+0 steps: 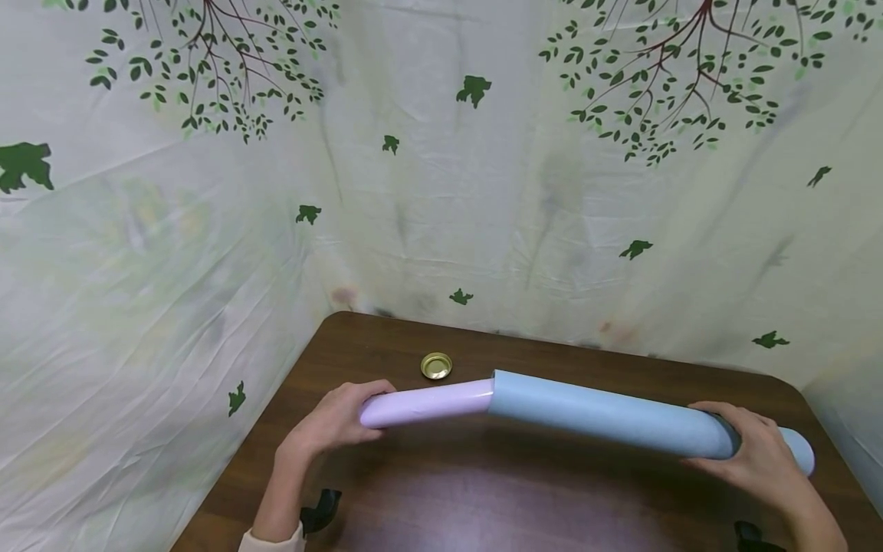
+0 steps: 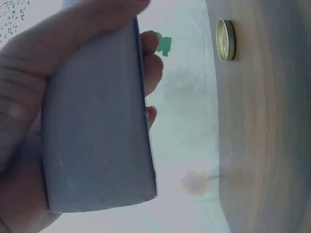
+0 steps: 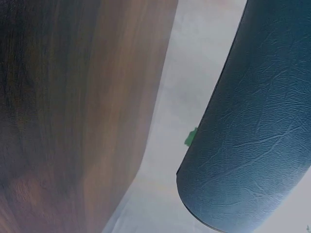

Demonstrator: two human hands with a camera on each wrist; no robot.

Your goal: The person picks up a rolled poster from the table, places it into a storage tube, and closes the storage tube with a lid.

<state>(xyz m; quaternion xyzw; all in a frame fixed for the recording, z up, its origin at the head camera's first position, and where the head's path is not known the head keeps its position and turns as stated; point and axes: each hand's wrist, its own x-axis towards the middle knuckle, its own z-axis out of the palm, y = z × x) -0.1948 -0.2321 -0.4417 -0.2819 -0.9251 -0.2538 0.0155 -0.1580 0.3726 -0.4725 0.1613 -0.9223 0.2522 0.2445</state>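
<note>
A slim lavender tube runs into the left mouth of a wider light-blue tube, the two together spanning the space above the table. My left hand grips the lavender tube at its outer end. In the left wrist view the thumb crosses the near side of that lavender tube, and fingertips show past its far edge. My right hand is wrapped round the blue tube near its right end. The right wrist view shows the blue tube's creased, leather-like surface, with the hand itself out of sight.
A round gold-coloured lid lies on the brown wooden table, behind the lavender tube. Pale cloth with printed leaves and branches hangs behind the table and at its sides. Black wrist mounts show at the wrists.
</note>
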